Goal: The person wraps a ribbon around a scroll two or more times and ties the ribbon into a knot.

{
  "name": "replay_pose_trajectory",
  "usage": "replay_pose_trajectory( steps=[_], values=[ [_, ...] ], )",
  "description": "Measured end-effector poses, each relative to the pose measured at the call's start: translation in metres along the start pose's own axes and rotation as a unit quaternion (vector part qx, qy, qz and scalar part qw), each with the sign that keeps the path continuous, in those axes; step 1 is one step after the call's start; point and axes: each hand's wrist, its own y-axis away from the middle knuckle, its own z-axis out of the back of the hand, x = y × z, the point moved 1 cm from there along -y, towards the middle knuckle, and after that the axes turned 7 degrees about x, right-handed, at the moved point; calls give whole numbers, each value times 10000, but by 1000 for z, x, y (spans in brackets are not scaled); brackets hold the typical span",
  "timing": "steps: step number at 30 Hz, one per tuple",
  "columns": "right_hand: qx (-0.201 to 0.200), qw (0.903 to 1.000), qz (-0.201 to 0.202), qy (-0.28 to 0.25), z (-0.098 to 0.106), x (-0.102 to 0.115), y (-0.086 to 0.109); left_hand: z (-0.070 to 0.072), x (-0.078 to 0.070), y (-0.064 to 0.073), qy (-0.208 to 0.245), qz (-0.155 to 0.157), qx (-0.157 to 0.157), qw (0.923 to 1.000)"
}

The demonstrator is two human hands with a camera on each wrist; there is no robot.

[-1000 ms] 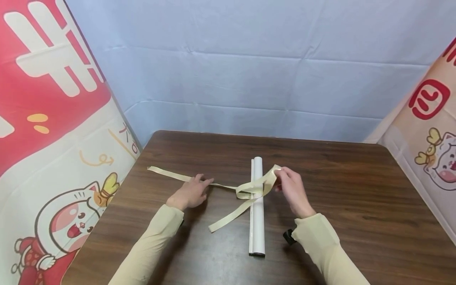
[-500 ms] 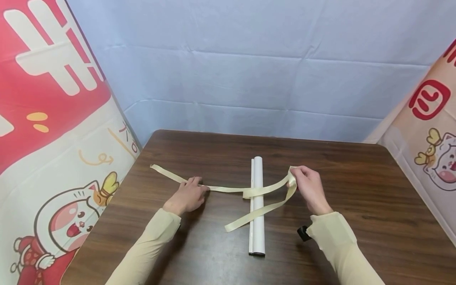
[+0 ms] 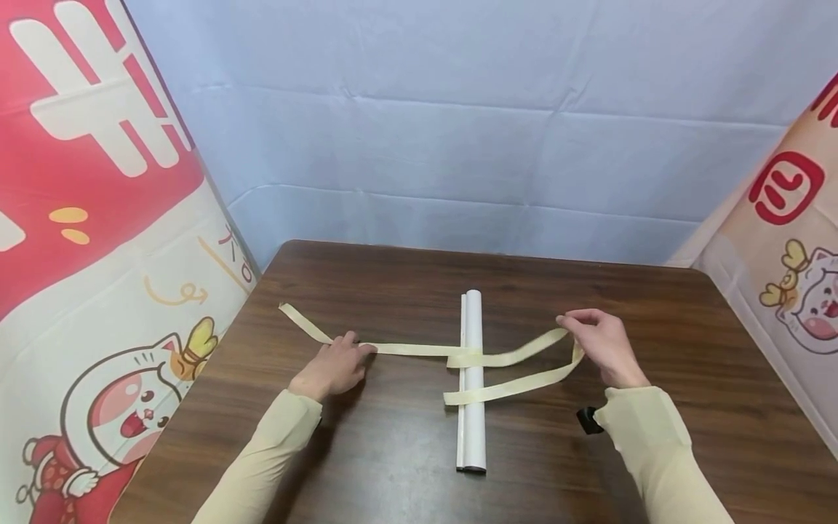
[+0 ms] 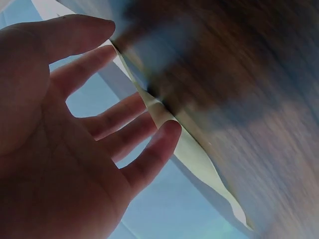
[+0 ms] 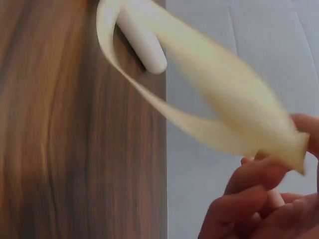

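A pale yellow ribbon [image 3: 419, 350] runs from the table's left part across a white roll [image 3: 474, 437], which lies lengthwise away from me. My left hand [image 3: 335, 366] rests on the ribbon left of the roll; in the left wrist view its fingertips touch the strip [image 4: 192, 157], fingers spread and gently bent. Right of the roll, my right hand [image 3: 604, 346] pinches the ribbon between thumb and fingers. From there a second length comes back over the roll, its loose end just past the roll's left side. The right wrist view shows the ribbon looping [image 5: 224, 79] from the fingers.
The dark brown wooden table [image 3: 687, 407] has a pale blue cloth [image 3: 458, 145] behind it. Printed panels with cartoon cats stand at left [image 3: 118, 407] and right [image 3: 812, 291]. A small black device [image 3: 589, 420] sits at the right wrist.
My right hand has moved right, drawing the ribbon along; the loose end slid rightward up to the roll and the loop flattened. The left hand shifted slightly left and nearer; the roll stayed put.
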Motion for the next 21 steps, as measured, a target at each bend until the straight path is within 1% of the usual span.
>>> replay_pose_trajectory(
  steps=[2,6,10,13,17,21],
  values=[
    [57,9999,-98,1,5,-3,0,-1,1,2,6,62,38,10000],
    [71,9999,-155,16,17,-7,-3,-2,5,5,42,223,86,9997],
    [27,9999,-81,-53,28,-10,-4,-3,10,7,81,291,67,9995],
    [-56,9999,11,-112,35,-13,-5,-2,14,11,114,335,28,9994],
    [-234,9997,28,-16,41,-17,-7,-1,22,16,99,421,-19,9991],
    [-482,9983,-87,307,47,-20,-9,2,32,22,86,471,-29,9988]
  ],
)
